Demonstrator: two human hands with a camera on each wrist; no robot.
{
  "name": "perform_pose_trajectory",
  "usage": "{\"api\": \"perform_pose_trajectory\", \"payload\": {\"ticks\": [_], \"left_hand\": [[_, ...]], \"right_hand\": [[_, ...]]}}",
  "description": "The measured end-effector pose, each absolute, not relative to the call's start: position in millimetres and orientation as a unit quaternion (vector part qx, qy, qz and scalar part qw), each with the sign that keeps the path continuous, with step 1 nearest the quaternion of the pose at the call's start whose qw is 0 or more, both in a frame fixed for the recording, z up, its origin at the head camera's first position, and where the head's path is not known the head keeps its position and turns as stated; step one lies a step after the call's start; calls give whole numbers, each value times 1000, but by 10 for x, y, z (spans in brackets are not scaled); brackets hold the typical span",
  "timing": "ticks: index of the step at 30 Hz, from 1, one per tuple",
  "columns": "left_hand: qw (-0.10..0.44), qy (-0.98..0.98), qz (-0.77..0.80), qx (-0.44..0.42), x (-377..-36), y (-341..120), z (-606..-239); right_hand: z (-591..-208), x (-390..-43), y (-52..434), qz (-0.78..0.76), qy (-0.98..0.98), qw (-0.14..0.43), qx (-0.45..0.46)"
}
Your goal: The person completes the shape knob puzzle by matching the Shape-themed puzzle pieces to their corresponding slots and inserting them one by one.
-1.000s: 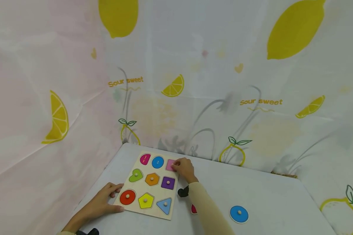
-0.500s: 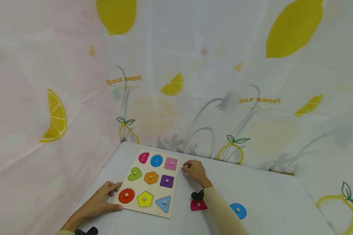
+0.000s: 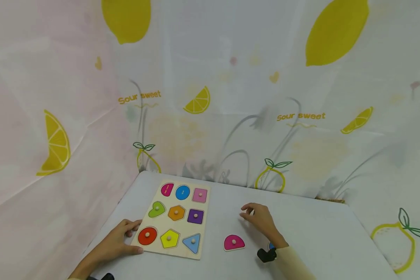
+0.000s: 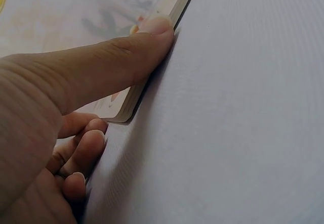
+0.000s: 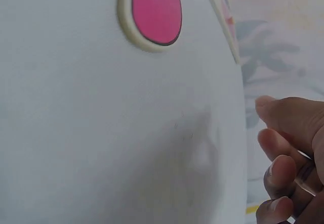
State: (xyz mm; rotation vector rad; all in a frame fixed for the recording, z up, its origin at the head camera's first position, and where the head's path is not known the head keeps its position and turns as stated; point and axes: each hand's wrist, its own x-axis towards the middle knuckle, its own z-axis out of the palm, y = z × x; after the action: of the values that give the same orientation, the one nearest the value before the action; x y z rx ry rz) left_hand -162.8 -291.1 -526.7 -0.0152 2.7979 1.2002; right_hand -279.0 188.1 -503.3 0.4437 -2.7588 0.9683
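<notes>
Moved right hand, empty and loosely bent, away from puzzle board.
Bracing its corner with relaxed left hand; with seven pieces in, likely yet to fit magenta half-round, blue disc on table.

Board: we see it lower left of centre, on the table.
Left hand: lower left, touching the board's near left corner.
Half-circle: lower centre, on the table, right of the board.
Right hand: up and right of the half-circle, apart from it.
Disc: farther right, mostly hidden from us.
Backdrop: behind the table, across the upper frame.
</notes>
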Motion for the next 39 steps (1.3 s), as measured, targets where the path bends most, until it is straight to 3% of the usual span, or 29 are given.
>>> {"api": "perform_pose_trajectory", "payload": {"ticks": [19,39], "left_hand": [[48,921,387,8,-1642,-2949,-5301],[47,915,400,16,-1627,-2938,-5309]], "right_hand": [[-5061,-1855,2820,338,-940,37,37],[-5185,-1753,2954,325,-945,28,-25]]}}
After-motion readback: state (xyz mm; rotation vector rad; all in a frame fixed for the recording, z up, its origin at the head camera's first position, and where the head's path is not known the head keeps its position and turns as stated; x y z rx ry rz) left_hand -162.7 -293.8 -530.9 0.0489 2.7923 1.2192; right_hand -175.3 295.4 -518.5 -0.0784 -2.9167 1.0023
